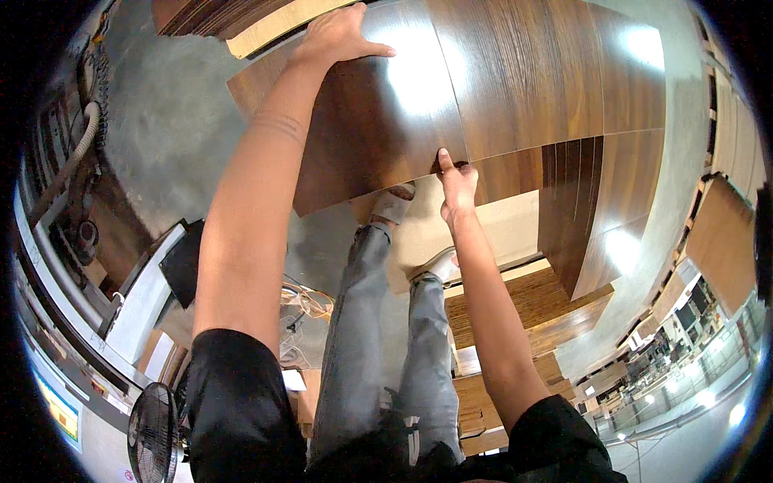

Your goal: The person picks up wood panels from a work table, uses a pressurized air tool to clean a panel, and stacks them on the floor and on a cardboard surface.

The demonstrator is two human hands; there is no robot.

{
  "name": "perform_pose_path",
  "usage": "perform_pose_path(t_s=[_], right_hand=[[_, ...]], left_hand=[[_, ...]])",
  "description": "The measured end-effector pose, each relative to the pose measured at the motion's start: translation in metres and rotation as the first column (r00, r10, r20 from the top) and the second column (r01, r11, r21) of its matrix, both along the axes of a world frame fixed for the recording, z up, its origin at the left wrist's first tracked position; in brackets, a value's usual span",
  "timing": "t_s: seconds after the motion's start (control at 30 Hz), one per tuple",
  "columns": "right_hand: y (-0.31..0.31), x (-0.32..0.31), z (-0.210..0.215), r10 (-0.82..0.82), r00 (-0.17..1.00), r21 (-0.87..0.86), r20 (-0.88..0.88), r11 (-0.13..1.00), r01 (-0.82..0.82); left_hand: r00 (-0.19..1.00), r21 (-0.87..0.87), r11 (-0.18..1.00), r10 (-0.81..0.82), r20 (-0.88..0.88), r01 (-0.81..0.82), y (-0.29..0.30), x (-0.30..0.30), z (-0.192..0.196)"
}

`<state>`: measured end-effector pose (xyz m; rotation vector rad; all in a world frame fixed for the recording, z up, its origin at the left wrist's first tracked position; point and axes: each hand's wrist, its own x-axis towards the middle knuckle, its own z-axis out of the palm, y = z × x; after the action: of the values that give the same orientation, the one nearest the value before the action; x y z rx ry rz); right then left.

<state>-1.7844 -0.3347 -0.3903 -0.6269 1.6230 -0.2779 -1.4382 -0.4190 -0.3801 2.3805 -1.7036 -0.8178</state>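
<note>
A dark brown wood-grain panel [362,121] lies under both my hands, its left end jutting out over the floor. My left hand [336,36] is at its far edge, fingers over the edge and thumb stretched across the top. At the near edge, my right hand [459,183] grips the panel with the thumb on top and the other fingers hidden underneath. Similar glossy brown panels [523,76] adjoin it on the right, with a thin seam between.
Stacked brown boards [523,294] stand right of my legs, beside a beige board surface [507,229]. More panels [189,16] lie at the far left. A black fan [153,435] stands at the lower left, near loose cables [306,302] on the floor.
</note>
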Motion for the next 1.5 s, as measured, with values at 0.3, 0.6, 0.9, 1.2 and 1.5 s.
perform_pose_path(t_s=[0.3, 0.6, 0.9, 1.2, 1.5], right_hand=[[0.008, 0.004, 0.001, -0.051, 0.998, -0.147, 0.036, 0.988, 0.056], [0.011, -0.006, -0.009, -0.041, 0.975, -0.209, 0.219, 0.974, 0.088], [-0.010, -0.003, 0.014, -0.204, 0.975, 0.006, 0.090, 0.979, 0.204], [-0.020, -0.013, 0.022, -0.097, 0.983, 0.052, 0.155, 0.995, 0.090], [0.133, -0.172, 0.001, -0.138, 0.986, 0.163, 0.092, 0.979, 0.122]], left_hand=[[0.989, 0.037, 0.999, -0.007, 0.149, 0.001, -0.015, 0.006, -0.007], [0.986, 0.227, 0.961, -0.142, -0.086, 0.158, -0.054, 0.024, -0.011], [0.896, 0.304, 0.936, -0.027, -0.444, 0.179, -0.112, -0.024, -0.008], [0.970, 0.282, 0.955, -0.017, -0.243, 0.088, -0.121, -0.068, 0.079], [0.984, -0.524, 0.842, 0.171, 0.042, -0.124, 0.062, -0.149, 0.031]])
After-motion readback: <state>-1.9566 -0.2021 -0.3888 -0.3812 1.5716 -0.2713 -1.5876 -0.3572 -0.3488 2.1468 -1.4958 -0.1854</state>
